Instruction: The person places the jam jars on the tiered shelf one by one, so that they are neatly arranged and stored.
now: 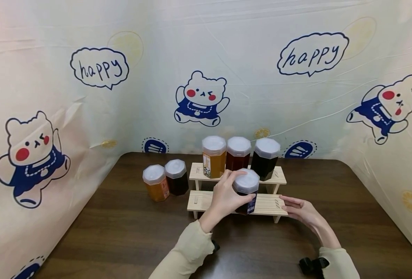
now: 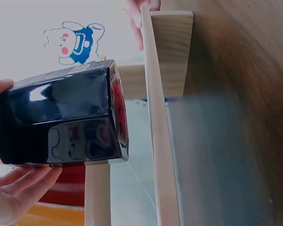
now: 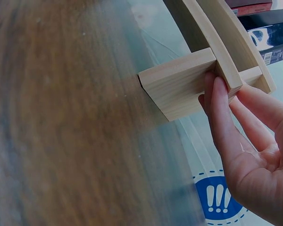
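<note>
My left hand [image 1: 227, 195] grips a dark jar [image 1: 246, 190] with a white octagonal lid near the lid, thumb on one side and fingers on the other. In the left wrist view, a small gap separates the base of this dark jar [image 2: 61, 117] from the lower board [image 2: 160, 141] of a two-tier wooden rack. At the rack's right end, my right hand [image 1: 305, 213] pinches the edge of the lower tier [image 1: 269, 202]. The right wrist view shows fingers [image 3: 219, 101] against the board's underside. On the upper tier stand an amber jar [image 1: 214, 159], a dark red jar [image 1: 238, 153] and a black jar [image 1: 265, 161].
Left of the rack, an amber jar [image 1: 156, 184] and a dark jar [image 1: 176, 178] stand side by side on the brown wooden table [image 1: 129, 232]. A printed curtain [image 1: 150, 97] with cartoon bears encloses the table at the back and sides.
</note>
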Demonstrator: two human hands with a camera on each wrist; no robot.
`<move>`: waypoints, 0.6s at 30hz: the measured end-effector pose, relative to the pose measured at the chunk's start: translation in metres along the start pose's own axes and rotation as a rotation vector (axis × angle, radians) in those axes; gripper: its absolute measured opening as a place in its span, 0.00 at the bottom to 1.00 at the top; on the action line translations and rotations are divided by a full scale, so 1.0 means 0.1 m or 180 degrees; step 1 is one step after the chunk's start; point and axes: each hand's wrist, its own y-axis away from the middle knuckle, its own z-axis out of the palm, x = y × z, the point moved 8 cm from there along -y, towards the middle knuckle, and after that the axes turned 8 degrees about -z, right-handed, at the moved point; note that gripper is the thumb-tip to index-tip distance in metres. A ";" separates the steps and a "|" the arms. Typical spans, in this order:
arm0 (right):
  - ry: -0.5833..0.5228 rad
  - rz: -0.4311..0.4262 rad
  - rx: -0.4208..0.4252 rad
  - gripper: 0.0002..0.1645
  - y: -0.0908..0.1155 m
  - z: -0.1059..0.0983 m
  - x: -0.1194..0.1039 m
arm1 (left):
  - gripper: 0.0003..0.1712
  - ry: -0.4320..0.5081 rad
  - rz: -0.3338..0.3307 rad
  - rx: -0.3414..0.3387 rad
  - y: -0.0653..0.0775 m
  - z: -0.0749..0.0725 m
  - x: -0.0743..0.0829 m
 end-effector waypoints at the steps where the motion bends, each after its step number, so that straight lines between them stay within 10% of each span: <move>1: -0.0010 0.0003 -0.0006 0.36 0.00 0.00 0.00 | 0.33 0.0007 0.0001 -0.0012 0.00 0.02 0.02; 18: 0.0062 0.0035 -0.0013 0.36 0.01 -0.01 0.00 | 0.33 -0.0134 0.0178 -0.0099 -0.04 0.33 0.17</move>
